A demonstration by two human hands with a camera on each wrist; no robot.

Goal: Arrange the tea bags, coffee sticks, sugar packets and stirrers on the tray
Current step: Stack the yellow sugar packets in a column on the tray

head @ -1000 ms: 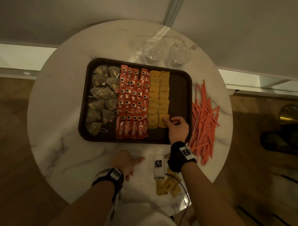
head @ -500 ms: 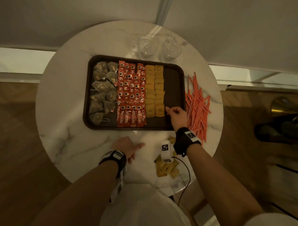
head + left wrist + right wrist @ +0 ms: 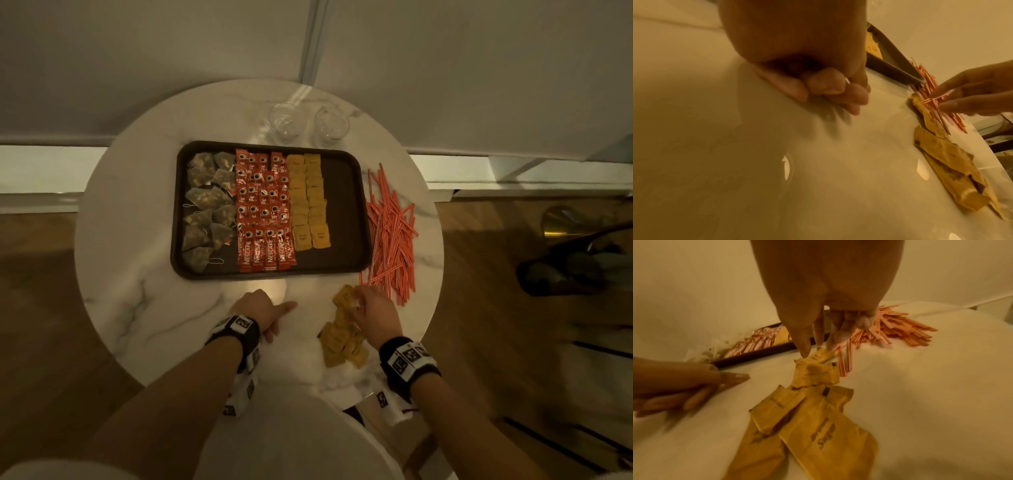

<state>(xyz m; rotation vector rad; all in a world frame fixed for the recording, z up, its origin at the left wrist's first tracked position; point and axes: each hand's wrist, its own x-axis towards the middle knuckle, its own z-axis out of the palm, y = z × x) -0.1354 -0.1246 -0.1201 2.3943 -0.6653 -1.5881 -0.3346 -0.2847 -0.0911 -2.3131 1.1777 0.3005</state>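
Withdrawn from the tray (image 3: 346, 267), the right hand (image 3: 375, 313) now pinches the top brown sugar packet (image 3: 344, 297) of the loose pile (image 3: 344, 346) at lower centre. Left hand (image 3: 262, 308) rests on the marble table (image 3: 137, 274), fingers curled, holding nothing. Step: filling the sugar columns (image 3: 308, 202); next, carry this packet up to the tray. Stirrers (image 3: 390, 233) remain at right, off the tray.

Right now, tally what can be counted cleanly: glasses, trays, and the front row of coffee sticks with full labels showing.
Glasses: 2
Tray: 1
Front-row coffee sticks: 4
Total: 7
The tea bags, sugar packets and stirrers overlap too much to count.
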